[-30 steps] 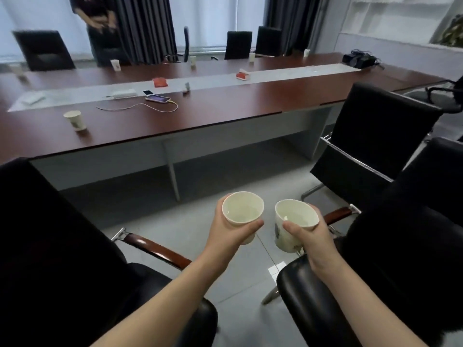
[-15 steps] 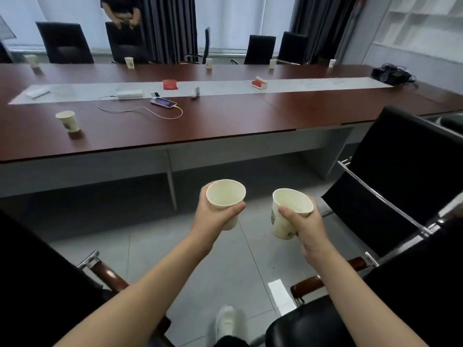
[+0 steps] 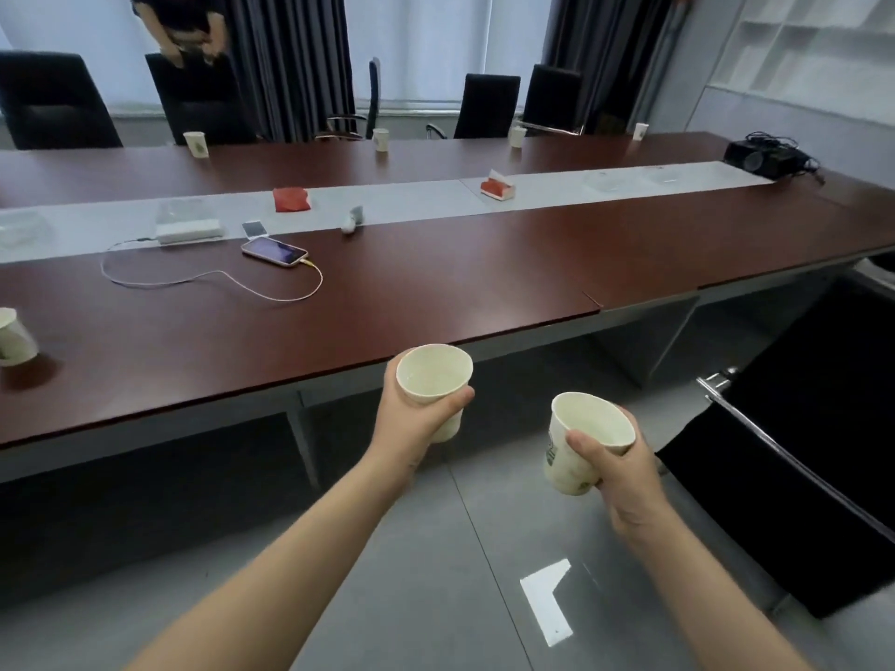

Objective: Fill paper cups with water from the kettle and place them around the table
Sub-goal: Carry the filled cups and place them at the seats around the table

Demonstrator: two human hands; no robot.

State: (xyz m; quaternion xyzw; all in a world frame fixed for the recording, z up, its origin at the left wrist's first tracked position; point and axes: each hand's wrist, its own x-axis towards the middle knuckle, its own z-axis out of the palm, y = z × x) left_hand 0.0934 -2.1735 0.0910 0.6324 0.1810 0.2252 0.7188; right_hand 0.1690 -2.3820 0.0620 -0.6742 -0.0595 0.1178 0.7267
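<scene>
My left hand (image 3: 411, 428) grips a white paper cup (image 3: 433, 375) right at the near edge of the long dark-red table (image 3: 436, 283), its rim level with the tabletop. My right hand (image 3: 624, 472) holds a second paper cup (image 3: 588, 428) with a green print, lower and to the right, over the grey floor. Both cups stand upright. One paper cup (image 3: 14, 336) sits on the near left of the table. Several more cups, such as one (image 3: 196, 143) and another (image 3: 380, 139), stand along the far edge. No kettle is in view.
A phone (image 3: 274, 251) on a charging cable, a white power strip (image 3: 190, 231) and two red tissue packs (image 3: 290, 199) lie mid-table. A black chair (image 3: 799, 452) stands close on my right. A person (image 3: 179, 26) stands behind the far chairs. A projector (image 3: 755, 157) sits far right.
I have stepped closer to the table, past the chairs. My left hand rose and reached forward to the table edge with its cup. My right hand stayed lower with its cup.
</scene>
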